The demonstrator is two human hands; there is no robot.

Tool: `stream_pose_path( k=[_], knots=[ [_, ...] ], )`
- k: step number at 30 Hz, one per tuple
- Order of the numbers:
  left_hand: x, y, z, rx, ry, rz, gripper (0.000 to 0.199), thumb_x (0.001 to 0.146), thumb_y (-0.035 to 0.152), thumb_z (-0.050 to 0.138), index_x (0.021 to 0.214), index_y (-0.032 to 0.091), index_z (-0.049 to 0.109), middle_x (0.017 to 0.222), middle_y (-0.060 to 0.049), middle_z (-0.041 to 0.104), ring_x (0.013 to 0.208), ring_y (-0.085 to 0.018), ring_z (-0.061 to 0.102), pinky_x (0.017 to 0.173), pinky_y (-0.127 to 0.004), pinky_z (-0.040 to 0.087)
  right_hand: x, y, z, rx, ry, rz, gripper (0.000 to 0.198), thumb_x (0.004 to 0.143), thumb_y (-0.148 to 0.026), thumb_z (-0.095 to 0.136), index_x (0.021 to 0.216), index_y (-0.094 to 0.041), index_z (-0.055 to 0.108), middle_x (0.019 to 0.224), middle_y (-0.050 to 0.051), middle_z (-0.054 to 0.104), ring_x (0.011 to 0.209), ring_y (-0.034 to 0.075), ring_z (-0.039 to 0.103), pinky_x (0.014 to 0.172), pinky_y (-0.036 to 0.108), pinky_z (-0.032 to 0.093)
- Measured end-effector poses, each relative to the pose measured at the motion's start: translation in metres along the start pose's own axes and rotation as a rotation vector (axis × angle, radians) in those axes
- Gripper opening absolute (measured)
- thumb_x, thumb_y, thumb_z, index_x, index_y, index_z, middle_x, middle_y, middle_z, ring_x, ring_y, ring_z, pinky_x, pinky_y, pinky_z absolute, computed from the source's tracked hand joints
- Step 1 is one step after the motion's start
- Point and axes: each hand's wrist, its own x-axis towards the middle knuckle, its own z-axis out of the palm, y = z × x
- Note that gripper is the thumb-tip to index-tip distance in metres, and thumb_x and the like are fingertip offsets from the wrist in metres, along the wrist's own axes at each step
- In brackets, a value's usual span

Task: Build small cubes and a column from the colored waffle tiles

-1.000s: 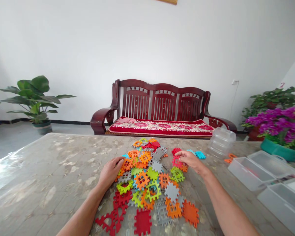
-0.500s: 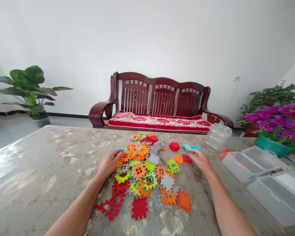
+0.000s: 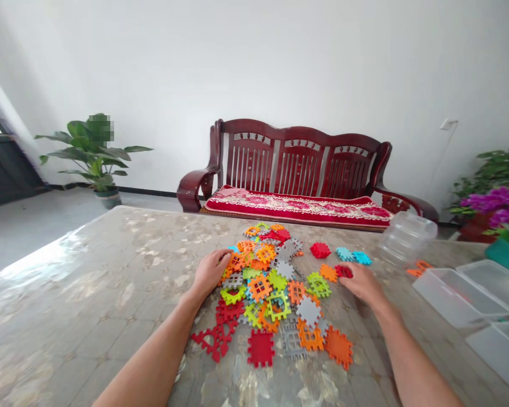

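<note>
A heap of interlocking plastic tiles (image 3: 277, 280) in orange, green, grey, red and blue lies on the table between my hands. My left hand (image 3: 212, 270) rests at the heap's left edge, its thumb and forefinger a little apart beside an orange window tile (image 3: 236, 261). On the right, the fingers of my right hand (image 3: 362, 284) are closed on a small red tile (image 3: 343, 272), partly covered by them. An orange tile (image 3: 328, 273) sits just left of that red one. Farther back are a red tile stack (image 3: 320, 250) and light-blue tiles (image 3: 345, 254).
Clear plastic boxes (image 3: 441, 297) stand at the right, with stacked clear containers (image 3: 408, 237) behind them. Orange pieces (image 3: 419, 268) lie near the boxes. Purple flowers (image 3: 498, 206) are at the far right. A wooden bench (image 3: 299, 161) is beyond the table (image 3: 110, 282).
My right hand has come nearer and closed on the small red tile, away from the blue tiles. My left hand stays at the heap's edge. The view has turned left.
</note>
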Motion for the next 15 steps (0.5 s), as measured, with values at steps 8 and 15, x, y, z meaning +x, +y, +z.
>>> stream_pose_path(
  k=[8,15],
  knots=[
    [-0.002,0.003,-0.001,-0.004,0.021,0.012,0.042,0.090,0.041,0.039,0.110,0.022,0.071,0.116,-0.006,0.072,0.109,-0.023,0.064,0.099,-0.033,0.045,-0.007,-0.010,-0.007,-0.153,0.008,0.114,0.043,0.081,-0.032,0.055,0.119,-0.014,0.066,0.114,0.018,0.069,0.104,0.034,0.065,0.088,0.041,0.047],
    [-0.003,0.001,0.000,-0.009,0.026,0.012,0.042,0.090,0.043,0.039,0.110,0.023,0.071,0.116,-0.006,0.072,0.109,-0.022,0.064,0.098,-0.033,0.045,-0.010,-0.014,-0.008,-0.099,0.044,0.182,0.053,0.076,-0.031,0.058,0.126,-0.014,0.061,0.115,0.018,0.070,0.101,0.035,0.066,0.083,0.041,0.050]
  ],
)
